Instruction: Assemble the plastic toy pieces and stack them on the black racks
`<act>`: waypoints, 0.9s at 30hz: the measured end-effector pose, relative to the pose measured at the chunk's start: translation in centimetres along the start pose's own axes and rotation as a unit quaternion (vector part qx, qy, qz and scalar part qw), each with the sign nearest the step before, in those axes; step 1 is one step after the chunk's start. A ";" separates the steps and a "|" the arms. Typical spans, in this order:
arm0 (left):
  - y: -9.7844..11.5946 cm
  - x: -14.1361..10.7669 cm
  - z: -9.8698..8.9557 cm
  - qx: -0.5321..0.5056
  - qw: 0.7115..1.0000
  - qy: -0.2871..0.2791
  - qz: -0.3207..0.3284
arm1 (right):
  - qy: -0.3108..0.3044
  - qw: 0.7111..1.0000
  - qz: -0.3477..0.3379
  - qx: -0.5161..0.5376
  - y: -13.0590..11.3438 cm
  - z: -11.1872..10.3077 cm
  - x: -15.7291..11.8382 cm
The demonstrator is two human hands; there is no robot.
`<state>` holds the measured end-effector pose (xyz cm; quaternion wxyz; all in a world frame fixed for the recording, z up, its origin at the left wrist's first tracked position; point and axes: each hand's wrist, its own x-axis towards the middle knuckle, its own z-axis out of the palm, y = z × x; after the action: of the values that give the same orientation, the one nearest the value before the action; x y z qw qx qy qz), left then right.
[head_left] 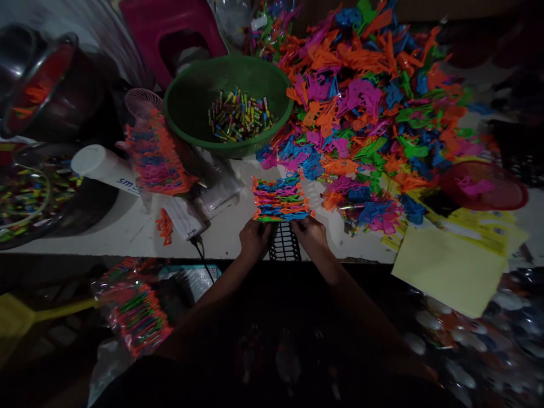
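A neat row of thin, bright plastic toy pieces (280,195) in orange, blue, pink and green lies across a black rack (284,241) on the table. My left hand (255,235) is at the near left corner of this row, its fingers curled in around the end of the nearest piece. At the near right corner my right hand (310,232) does the same, thumb and fingers closed. The fingertips are dark and partly hidden. Both hands rest low over the table's front edge, with the rack between them.
Behind the row stands a green basket (187,122) with small printed tubes. A large heap of loose plastic pieces (361,96) fills the back right. Bundled pieces (155,153), a white canister (102,164) and a power strip (182,218) lie left. Yellow sheets (450,269) overhang the right front edge.
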<state>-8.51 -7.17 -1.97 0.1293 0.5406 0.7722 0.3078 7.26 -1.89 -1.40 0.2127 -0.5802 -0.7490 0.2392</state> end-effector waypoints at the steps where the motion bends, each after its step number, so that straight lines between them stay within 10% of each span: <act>1: 0.1 0.0 0.1 0.000 1.000 -0.001 -0.005 | 0.000 1.000 -0.005 0.003 0.1 0.1 0.0; 15: 0.2 0.2 -0.5 0.004 1.000 -0.020 -0.024 | -0.034 0.999 -0.023 0.008 -0.2 -0.9 -0.5; 21: 0.6 -1.9 -2.6 -0.028 0.989 -0.142 -0.022 | 0.124 0.987 0.076 -0.070 3.5 -6.3 0.0; 27: 6.4 -1.9 1.4 -0.284 0.898 -0.334 -0.030 | 0.106 0.967 0.154 -0.171 4.2 -9.1 1.5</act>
<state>-2.23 -6.97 0.68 0.5373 0.5283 0.5792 0.3112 15.55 1.44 3.39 0.1495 -0.7382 -0.6536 0.0743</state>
